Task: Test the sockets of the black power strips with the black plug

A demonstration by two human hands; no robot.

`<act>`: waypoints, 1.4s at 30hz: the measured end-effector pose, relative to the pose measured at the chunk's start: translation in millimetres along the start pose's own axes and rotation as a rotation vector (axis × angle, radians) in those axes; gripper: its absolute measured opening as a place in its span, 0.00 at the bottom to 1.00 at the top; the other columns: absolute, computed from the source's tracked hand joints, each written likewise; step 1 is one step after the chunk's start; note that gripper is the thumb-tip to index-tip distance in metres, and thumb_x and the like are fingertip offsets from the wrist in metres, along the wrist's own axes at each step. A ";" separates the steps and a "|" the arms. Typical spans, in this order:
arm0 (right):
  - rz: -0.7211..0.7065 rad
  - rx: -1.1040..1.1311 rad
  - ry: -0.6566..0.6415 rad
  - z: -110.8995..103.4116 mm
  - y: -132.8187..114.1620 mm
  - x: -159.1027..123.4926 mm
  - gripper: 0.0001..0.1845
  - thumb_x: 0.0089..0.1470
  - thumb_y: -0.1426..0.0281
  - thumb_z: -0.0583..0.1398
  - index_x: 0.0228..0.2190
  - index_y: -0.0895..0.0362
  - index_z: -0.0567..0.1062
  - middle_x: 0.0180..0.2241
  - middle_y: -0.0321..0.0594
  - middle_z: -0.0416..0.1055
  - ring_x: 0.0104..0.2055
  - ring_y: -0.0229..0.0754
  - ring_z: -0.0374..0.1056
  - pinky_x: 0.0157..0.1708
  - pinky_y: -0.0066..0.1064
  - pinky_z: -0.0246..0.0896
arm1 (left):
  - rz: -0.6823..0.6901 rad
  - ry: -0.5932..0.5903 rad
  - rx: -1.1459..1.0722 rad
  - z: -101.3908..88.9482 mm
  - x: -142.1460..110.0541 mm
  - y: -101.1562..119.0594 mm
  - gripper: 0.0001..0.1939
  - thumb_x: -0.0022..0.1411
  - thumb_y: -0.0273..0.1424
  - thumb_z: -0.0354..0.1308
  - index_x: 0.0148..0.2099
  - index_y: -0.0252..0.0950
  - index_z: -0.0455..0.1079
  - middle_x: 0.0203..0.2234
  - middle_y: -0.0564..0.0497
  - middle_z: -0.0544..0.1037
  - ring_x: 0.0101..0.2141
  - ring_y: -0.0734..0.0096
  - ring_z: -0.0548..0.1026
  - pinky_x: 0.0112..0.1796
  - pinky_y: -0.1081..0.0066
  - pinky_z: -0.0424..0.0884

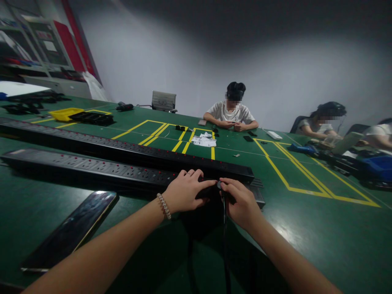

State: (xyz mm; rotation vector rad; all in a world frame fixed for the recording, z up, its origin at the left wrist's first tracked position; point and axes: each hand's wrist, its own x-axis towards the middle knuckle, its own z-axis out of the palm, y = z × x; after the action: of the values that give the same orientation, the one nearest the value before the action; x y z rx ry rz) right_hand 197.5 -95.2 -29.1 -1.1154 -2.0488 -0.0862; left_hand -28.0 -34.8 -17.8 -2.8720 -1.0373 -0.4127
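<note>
A long black power strip [107, 168] with rows of sockets and small red parts lies across the table before me. My left hand [185, 192] grips it near its right end, fingers over the top and thumb on the near side. The left index finger reaches toward the end of a black cable [225, 241]. My right hand [243, 202] pinches that cable end against the strip, and the cable hangs down toward me. Whether the end sits in a socket is hidden by my fingers. Just behind lies a second, similar power strip [122, 147].
A phone [73, 228] lies at the left on the green table [306, 241]. Farther back are a yellow tray [65, 114], a black tray [92, 118], a power drill [124, 107] and white papers [204, 140]. A person [231, 110] sits opposite; others sit at the right.
</note>
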 end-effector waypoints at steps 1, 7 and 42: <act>-0.007 -0.003 0.004 0.9 0.3 -0.9 0.10 0.59 0.78 0.59 0.41 0.54 0.75 0.51 0.50 0.75 0.52 0.49 0.74 0.49 0.43 0.73 | -0.001 -0.004 -0.001 -0.6 0.1 0.2 0.31 0.62 0.46 0.60 0.66 0.56 0.60 0.52 0.45 0.68 0.49 0.51 0.69 0.49 0.54 0.63; -0.025 -0.018 0.032 6.8 2.1 -4.6 0.09 0.60 0.76 0.60 0.41 0.54 0.75 0.52 0.50 0.75 0.51 0.49 0.74 0.49 0.44 0.73 | -0.005 -0.013 -0.004 -1.4 0.2 1.0 0.31 0.62 0.45 0.61 0.66 0.56 0.60 0.52 0.45 0.68 0.49 0.51 0.70 0.49 0.53 0.63; -0.046 0.067 0.255 10.0 -7.5 -11.7 0.23 0.58 0.80 0.60 0.52 0.49 0.69 0.55 0.48 0.72 0.53 0.51 0.73 0.47 0.47 0.75 | -0.168 -0.098 0.047 -4.2 -4.6 -35.5 0.37 0.51 0.62 0.61 0.52 0.40 0.70 0.42 0.43 0.78 0.44 0.48 0.75 0.45 0.55 0.66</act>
State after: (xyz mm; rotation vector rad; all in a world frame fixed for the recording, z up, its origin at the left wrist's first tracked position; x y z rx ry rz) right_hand 189.5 -103.8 -41.6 -0.9639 -1.8357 -0.1722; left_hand -54.9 -10.8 -16.3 -2.7992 -1.2914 -0.2537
